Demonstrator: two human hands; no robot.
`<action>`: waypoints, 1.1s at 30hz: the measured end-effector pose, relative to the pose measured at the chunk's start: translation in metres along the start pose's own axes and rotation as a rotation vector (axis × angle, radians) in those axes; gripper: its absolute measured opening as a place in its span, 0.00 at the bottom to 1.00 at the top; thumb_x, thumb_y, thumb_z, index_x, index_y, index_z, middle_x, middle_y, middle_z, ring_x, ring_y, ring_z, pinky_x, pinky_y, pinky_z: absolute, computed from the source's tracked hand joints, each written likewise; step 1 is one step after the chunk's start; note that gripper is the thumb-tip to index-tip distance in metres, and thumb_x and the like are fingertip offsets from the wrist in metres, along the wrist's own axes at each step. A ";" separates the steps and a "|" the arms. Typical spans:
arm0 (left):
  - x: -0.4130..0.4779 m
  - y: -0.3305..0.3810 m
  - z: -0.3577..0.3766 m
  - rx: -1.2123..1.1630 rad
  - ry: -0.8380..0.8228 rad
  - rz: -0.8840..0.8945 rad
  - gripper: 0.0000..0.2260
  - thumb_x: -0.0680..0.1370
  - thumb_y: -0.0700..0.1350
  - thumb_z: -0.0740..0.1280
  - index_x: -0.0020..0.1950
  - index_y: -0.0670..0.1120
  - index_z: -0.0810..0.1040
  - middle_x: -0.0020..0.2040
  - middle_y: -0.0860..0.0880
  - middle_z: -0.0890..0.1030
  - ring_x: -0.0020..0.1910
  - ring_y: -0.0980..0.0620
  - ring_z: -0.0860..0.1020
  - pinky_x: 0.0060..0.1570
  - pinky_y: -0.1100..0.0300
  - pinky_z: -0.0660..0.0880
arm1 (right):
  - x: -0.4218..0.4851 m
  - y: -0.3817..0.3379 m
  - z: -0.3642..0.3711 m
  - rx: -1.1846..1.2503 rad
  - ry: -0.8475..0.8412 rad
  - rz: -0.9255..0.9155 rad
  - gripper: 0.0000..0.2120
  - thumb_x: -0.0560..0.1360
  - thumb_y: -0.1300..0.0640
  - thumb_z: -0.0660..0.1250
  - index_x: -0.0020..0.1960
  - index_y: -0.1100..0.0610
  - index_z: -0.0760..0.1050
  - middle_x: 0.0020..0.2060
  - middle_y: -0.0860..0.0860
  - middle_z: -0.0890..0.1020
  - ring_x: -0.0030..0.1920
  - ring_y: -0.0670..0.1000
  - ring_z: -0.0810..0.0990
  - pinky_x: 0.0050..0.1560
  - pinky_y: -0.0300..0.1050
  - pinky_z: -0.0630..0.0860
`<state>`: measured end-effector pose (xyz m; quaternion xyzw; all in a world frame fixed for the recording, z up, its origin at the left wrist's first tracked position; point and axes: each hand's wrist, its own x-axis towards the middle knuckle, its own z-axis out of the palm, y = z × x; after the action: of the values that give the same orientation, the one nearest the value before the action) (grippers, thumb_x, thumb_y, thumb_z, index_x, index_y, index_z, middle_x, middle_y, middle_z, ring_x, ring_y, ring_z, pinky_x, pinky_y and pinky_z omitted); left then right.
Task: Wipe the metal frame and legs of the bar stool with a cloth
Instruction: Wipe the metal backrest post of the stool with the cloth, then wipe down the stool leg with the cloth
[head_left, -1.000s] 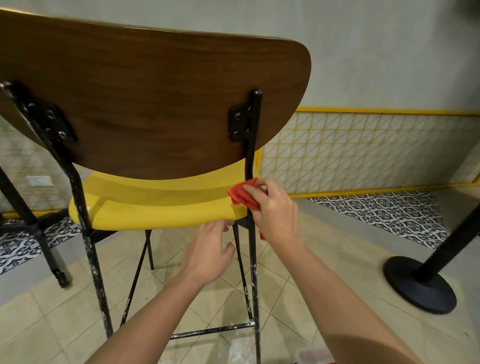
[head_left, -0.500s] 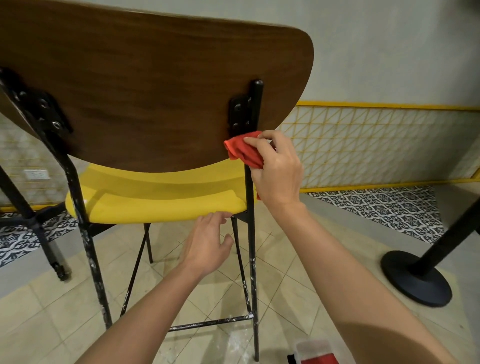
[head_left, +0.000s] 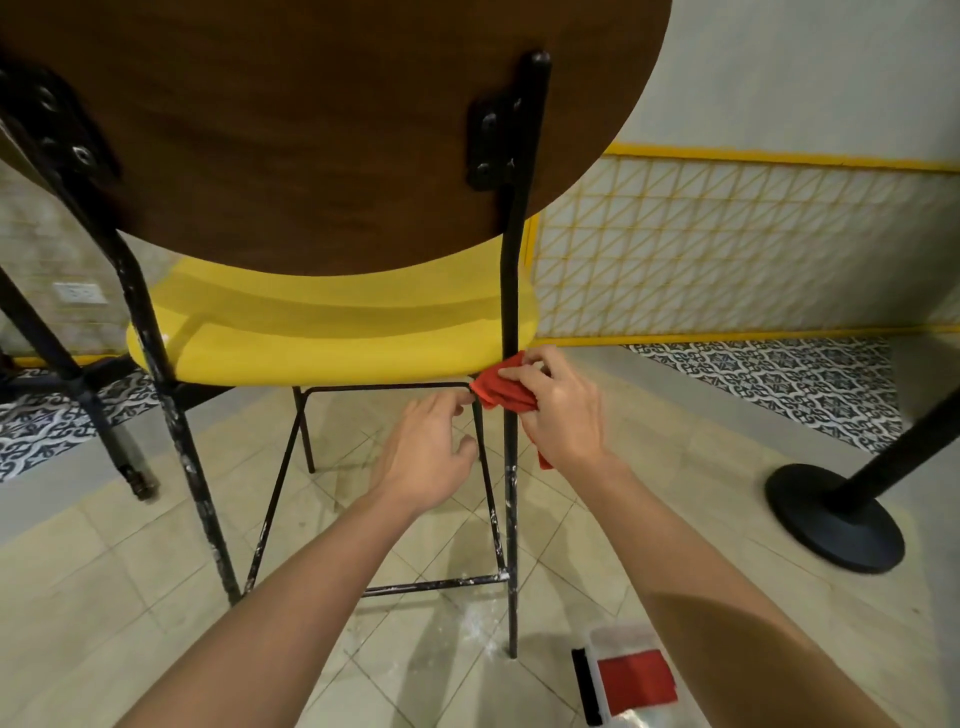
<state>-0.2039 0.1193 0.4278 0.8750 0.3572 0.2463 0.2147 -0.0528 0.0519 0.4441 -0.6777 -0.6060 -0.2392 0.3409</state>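
Observation:
The bar stool has a dark wooden backrest (head_left: 311, 135), a yellow seat (head_left: 332, 332) and a black metal frame with chipped paint. My right hand (head_left: 561, 410) grips a red cloth (head_left: 501, 392) wrapped around the right rear upright (head_left: 511, 291), just below the seat. My left hand (head_left: 428, 457) reaches under the seat, its fingertips at the thin front leg bar (head_left: 480, 447), fingers loosely curled near it. The left rear leg (head_left: 176, 431) stands apart from both hands.
A transparent bag with a red pack (head_left: 631, 680) lies on the tiled floor by the right leg's foot. A black round post base (head_left: 836, 525) stands at right. Another black frame leg (head_left: 78, 395) stands at left. A yellow mesh panel (head_left: 727, 244) lines the wall.
My right hand has slid the red cloth down the right upright from just under the backrest bracket to seat level. My left hand stays under the seat.

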 end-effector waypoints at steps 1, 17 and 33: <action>0.001 0.000 0.001 0.003 -0.004 -0.003 0.21 0.76 0.43 0.64 0.68 0.49 0.69 0.61 0.50 0.76 0.63 0.51 0.69 0.62 0.54 0.67 | 0.005 -0.001 -0.003 0.001 0.029 0.005 0.11 0.68 0.60 0.71 0.50 0.56 0.82 0.47 0.53 0.80 0.40 0.54 0.81 0.29 0.43 0.76; -0.012 -0.025 0.036 0.036 -0.103 -0.075 0.21 0.76 0.43 0.64 0.69 0.49 0.69 0.62 0.48 0.75 0.64 0.48 0.68 0.59 0.56 0.67 | -0.049 0.019 0.027 0.001 -0.082 0.007 0.11 0.68 0.59 0.70 0.50 0.54 0.83 0.45 0.55 0.80 0.41 0.56 0.81 0.28 0.45 0.77; -0.019 -0.033 0.061 -0.033 -0.135 -0.121 0.21 0.76 0.44 0.64 0.69 0.49 0.68 0.62 0.50 0.75 0.63 0.51 0.68 0.58 0.61 0.64 | -0.082 0.036 0.044 -0.122 -0.178 -0.077 0.15 0.64 0.60 0.78 0.50 0.53 0.83 0.43 0.53 0.80 0.41 0.53 0.79 0.24 0.45 0.76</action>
<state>-0.1970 0.1151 0.3560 0.8628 0.3900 0.1794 0.2669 -0.0337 0.0293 0.3486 -0.6921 -0.6437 -0.2275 0.2342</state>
